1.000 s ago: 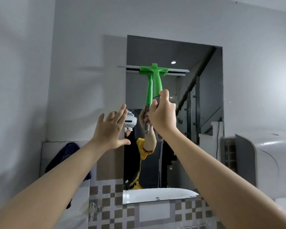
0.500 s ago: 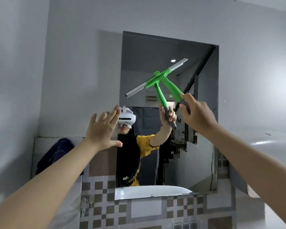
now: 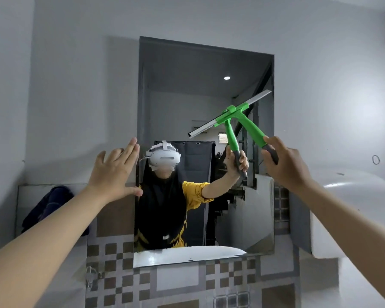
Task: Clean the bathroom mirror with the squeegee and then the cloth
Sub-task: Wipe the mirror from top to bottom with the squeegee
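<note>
A: Squeegee (image 3: 242, 113) first — where does it sit against the right hand (image 3: 283, 165)?

B: Up and to the left of that hand. The right hand is closed around the dark end of the handle, and the green shaft runs from the fist up-left to the head.

A: And the blade?

B: It is tilted, its right end higher than its left. It lies against the mirror (image 3: 203, 85) in the upper right part of the glass, with its high end near the mirror's right edge. A second green handle and blade meeting it there are only its reflection.

A: What about the left hand (image 3: 116, 172)?

B: Open, fingers spread and pointing upward, palm facing the wall. It sits at the mirror's left edge, about halfway up, well apart from the squeegee. The thumb reaches onto the glass edge; I cannot tell how firmly the palm presses.

A: Any cloth around?

B: A dark blue cloth (image 3: 47, 205) is bunched at the left, on the ledge where the plain wall meets the checked tiles (image 3: 111, 283), below and left of the left hand, partly behind the left forearm. Neither hand touches it.

A: Anything to the right?

B: A white dispenser (image 3: 351, 210) hangs on the wall beside the mirror, below the right forearm.
</note>
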The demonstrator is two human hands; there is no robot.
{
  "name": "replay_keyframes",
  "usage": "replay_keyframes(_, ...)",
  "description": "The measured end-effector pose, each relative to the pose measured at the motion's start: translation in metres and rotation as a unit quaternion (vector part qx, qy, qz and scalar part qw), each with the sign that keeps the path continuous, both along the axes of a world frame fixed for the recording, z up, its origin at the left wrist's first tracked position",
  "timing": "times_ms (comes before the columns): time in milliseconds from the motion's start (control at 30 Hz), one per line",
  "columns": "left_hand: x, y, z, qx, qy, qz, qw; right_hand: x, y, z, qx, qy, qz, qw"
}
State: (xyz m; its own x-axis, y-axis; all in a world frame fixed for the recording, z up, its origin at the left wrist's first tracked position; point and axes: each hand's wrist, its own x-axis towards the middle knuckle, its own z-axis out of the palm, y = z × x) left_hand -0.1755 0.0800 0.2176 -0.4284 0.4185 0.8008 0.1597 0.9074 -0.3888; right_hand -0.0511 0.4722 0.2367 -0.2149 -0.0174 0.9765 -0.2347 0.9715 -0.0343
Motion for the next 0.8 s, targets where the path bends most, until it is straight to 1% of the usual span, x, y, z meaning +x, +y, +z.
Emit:
replay_keyframes(167, 0.0, -0.001, 0.0, -0.008, 0.006, 0.0, 1.0, 0.001, 0.013, -0.021, -0.074, -0.019, 0.008, 0.997)
replay_keyframes(300, -0.001, -0.002, 0.001, -0.013, 0.007, -0.004, 1.0, -0.005, -0.016, -0.039, -0.15, -0.023, 0.029, 0.988)
replay_keyframes(367, -0.001, -0.001, 0.0, -0.012, 0.006, -0.01, 1.0, -0.01, -0.044, -0.048, -0.212, -0.021, 0.064, 0.975)
replay_keyframes(467, -0.003, -0.002, -0.001, -0.011, 0.007, -0.015, 1.0, -0.016, -0.091, -0.051, -0.308, -0.001, 0.113, 0.945)
replay_keyframes(600, -0.006, -0.003, 0.0, -0.003, 0.004, -0.024, 1.0, -0.017, -0.136, -0.04, -0.394, 0.028, 0.146, 0.907)
replay_keyframes(700, -0.007, -0.005, -0.001, -0.001, 0.004, -0.034, 0.999, -0.018, -0.158, -0.033, -0.424, 0.034, 0.152, 0.892)
replay_keyframes(800, -0.006, -0.007, -0.006, -0.003, 0.013, -0.049, 0.999, -0.018, -0.181, -0.032, -0.424, 0.03, 0.157, 0.892)
